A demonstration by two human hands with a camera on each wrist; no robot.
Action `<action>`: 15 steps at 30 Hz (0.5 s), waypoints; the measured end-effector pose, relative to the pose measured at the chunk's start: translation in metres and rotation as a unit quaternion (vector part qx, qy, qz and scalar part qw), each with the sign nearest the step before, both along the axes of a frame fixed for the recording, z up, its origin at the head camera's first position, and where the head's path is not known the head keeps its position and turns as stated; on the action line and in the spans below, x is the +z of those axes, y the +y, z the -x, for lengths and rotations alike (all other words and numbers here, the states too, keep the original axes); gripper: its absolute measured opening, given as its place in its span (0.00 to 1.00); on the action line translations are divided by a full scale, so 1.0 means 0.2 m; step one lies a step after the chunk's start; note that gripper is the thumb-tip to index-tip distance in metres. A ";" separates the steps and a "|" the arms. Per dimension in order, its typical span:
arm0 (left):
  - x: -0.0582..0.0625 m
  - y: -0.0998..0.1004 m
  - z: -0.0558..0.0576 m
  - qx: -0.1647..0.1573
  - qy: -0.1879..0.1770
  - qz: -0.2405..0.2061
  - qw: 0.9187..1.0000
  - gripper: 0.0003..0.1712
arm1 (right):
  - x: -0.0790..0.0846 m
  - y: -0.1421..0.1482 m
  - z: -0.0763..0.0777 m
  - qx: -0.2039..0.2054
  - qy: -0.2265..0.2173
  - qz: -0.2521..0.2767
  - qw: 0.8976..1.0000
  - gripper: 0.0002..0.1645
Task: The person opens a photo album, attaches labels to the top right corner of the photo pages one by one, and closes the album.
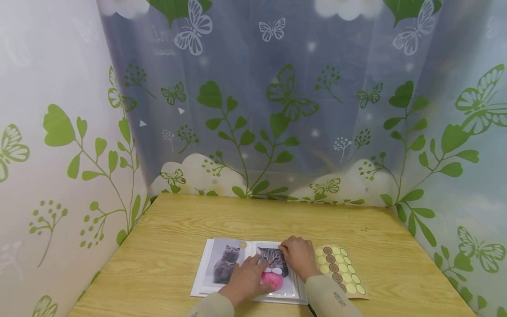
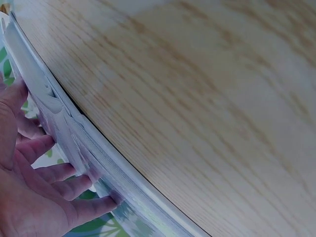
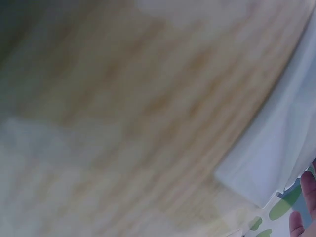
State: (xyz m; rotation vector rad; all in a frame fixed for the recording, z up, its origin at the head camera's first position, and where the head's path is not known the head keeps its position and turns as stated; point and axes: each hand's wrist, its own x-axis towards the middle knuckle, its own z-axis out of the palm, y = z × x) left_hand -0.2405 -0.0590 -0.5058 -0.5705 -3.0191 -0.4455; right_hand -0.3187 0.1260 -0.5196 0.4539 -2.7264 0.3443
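An open photo album (image 1: 206, 290) lies on the wooden table, a grey cat photo (image 1: 226, 264) on its left page and a tabby cat with a pink ball (image 1: 273, 281) on its right page. My left hand (image 1: 247, 279) rests across the lower middle, fingers spread; in the left wrist view its fingertips (image 2: 106, 203) touch the clear page sleeves. My right hand (image 1: 299, 257) has bent fingers at the right page's upper edge; I cannot tell whether they pinch something. A small round brown sticker (image 1: 243, 244) sits atop the left page.
Right of the album, partly under my right sleeve (image 1: 332, 297), lies a sheet of round yellow and brown stickers (image 1: 345, 274). The wooden tabletop (image 1: 253, 222) meets curtains (image 1: 253, 132) with green leaves and butterflies behind and on both sides.
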 end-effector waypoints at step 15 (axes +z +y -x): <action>0.01 0.00 -0.01 -0.003 0.006 -0.005 1.000 0.42 | 0.01 0.03 -0.07 0.058 -0.009 -0.088 0.994 0.20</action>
